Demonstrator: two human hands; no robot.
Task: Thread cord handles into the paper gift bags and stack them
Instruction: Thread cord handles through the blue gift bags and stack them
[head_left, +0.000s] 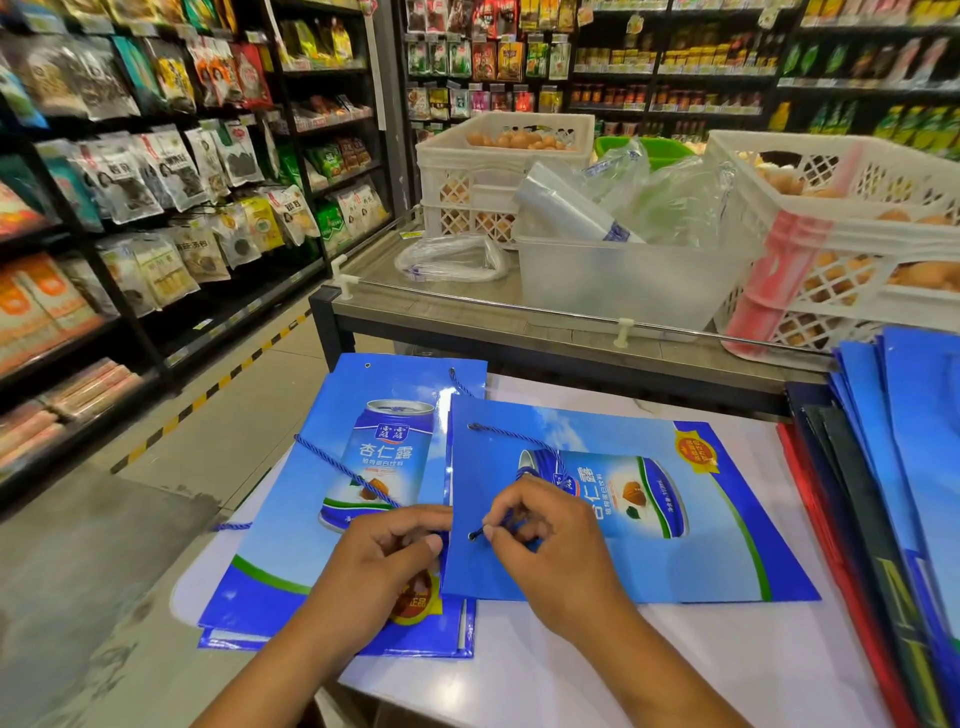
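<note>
A flat blue paper gift bag (675, 551) lies on the white table (597, 670), turned sideways. A blue cord (511, 436) runs from its far hole toward my hands. My right hand (550, 545) pinches the cord's end at the near hole. My left hand (384, 566) grips the bag's left edge beside that hole. To the left lies a stack of blue bags (311, 519) with a cord handle (337, 467) across the top one.
More flat bags, blue, red and dark, lie piled at the right edge (893, 467). Behind the table a trolley shelf (467, 306) carries white egg crates (498, 171), a clear tub (623, 280) and plastic bags. Store shelving (130, 182) lines the aisle at left.
</note>
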